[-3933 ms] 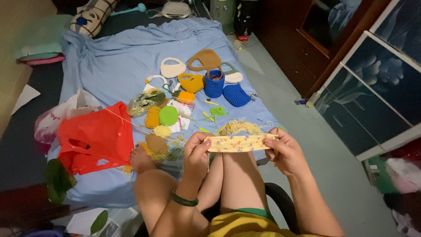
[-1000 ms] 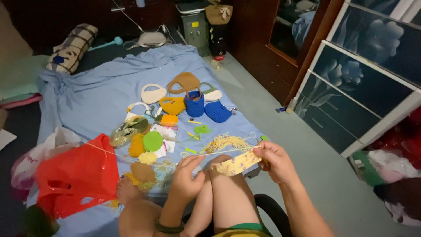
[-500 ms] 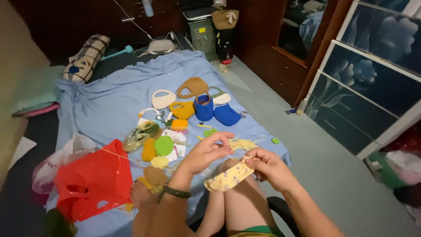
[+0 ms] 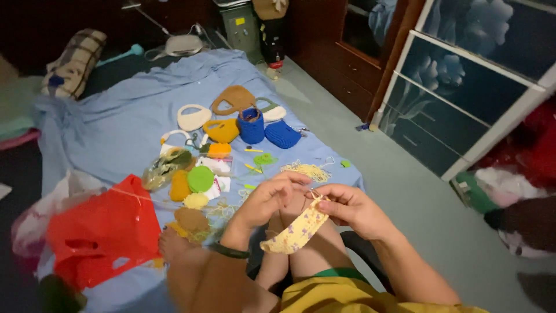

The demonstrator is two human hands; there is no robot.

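Observation:
A yellow flowered fabric piece (image 4: pixel 295 230) hangs over my knee. My right hand (image 4: pixel 353 210) pinches its upper end, and my left hand (image 4: pixel 269 200) meets it there with fingers curled at the same end. Just beyond my hands lies a tangle of pale yellow yarn (image 4: pixel 308 170) on the blue sheet (image 4: pixel 116 127). Crocheted pieces sit farther out: a blue pouch (image 4: pixel 251 124), a flat blue piece (image 4: pixel 282 134), a yellow bag shape (image 4: pixel 220 130), a brown bag shape (image 4: pixel 233 99) and a cream one (image 4: pixel 193 117). A green disc (image 4: pixel 200 178) lies near my foot.
A red plastic bag (image 4: pixel 101 232) lies at the left by my foot, with a clear plastic bag (image 4: pixel 46 203) behind it. A dark wooden cabinet (image 4: pixel 347 64) and a blue flowered drawer unit (image 4: pixel 463 87) stand at the right. A checked pillow (image 4: pixel 72 61) lies at the far left.
The fabric strip was stretched flat between both hands; now both hands have come together at its upper end and it hangs folded over my knee. The view has shifted slightly.

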